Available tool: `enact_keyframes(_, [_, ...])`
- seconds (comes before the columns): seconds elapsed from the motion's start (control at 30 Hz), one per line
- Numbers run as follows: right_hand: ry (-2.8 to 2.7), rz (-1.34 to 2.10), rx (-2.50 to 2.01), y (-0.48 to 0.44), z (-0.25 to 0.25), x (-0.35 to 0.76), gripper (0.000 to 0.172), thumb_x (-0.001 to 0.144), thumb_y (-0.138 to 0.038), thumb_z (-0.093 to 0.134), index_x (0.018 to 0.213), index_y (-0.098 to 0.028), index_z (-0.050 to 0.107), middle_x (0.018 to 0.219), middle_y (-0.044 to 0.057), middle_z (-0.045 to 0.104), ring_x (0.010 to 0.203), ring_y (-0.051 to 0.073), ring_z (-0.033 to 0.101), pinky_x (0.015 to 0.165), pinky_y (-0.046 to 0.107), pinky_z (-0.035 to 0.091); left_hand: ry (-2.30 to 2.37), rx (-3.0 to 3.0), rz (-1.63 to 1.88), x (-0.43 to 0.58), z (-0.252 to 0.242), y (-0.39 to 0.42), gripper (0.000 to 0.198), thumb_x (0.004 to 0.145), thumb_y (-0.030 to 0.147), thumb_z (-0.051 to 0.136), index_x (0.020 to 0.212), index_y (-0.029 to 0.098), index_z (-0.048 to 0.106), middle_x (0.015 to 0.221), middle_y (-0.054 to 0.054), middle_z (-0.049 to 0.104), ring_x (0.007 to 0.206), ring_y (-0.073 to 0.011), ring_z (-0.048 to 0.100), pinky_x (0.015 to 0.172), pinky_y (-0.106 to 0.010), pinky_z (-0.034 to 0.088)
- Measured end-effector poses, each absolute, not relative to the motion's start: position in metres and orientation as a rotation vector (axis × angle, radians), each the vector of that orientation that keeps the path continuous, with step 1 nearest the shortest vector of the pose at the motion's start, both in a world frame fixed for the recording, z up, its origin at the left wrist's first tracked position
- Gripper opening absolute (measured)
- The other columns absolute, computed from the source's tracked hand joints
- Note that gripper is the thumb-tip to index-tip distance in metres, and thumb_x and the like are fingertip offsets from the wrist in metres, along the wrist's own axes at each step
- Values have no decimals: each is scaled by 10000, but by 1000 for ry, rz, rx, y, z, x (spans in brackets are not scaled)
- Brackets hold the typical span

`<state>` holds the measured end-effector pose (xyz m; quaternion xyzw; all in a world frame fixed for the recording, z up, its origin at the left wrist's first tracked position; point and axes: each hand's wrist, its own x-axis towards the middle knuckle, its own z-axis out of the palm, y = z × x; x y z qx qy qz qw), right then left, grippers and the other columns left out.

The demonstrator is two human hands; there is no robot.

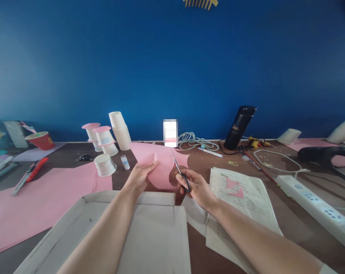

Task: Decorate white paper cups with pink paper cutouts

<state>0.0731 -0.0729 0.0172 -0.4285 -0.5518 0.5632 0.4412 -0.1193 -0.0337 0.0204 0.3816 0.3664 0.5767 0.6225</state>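
My left hand [142, 175] pinches a sheet of pink paper [161, 167] by its left part, thumb on top, and holds it above the table. A curved bite is cut out of the sheet's right side. In my right hand [197, 186] is a pair of scissors [181, 173] with dark handles, fingers wrapped round the loops. The blades point up and away, against the paper's cut edge; whether they are parted I cannot tell. Below my hands lies a white cardboard box lid [158, 228]. Pink scraps [235, 187] rest on a printed page [246, 209] at the right.
At left are pink sheets [61, 190], a red utility knife [32, 173], paper cups [105, 164] and a glue stick [125, 162]. A black flask [239, 129], coiled cable [197, 140] and lit phone screen [170, 133] stand near the blue wall. A power strip [312, 201] lies right.
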Motion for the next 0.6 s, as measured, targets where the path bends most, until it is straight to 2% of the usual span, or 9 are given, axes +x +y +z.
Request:
enact_keyframes(0.27, [-1347,1439,-1056,-73,20,75,360,766,-513,635,919,-187,626,669,-20,543,519,66,499,423,183,270,869,874,1331,-121,22,-33,531,647,294,787,1115,91,641,1010,-165,700,895,-286,669,799,-398,542])
enact_keyframes(0.6, [-1372,1442,-1093,-73,25,78,422,766,-509,637,1030,-180,628,674,-4,548,508,74,508,392,174,223,865,867,1308,-125,25,-34,500,653,277,783,1105,107,654,999,-157,707,888,-285,676,802,-398,547])
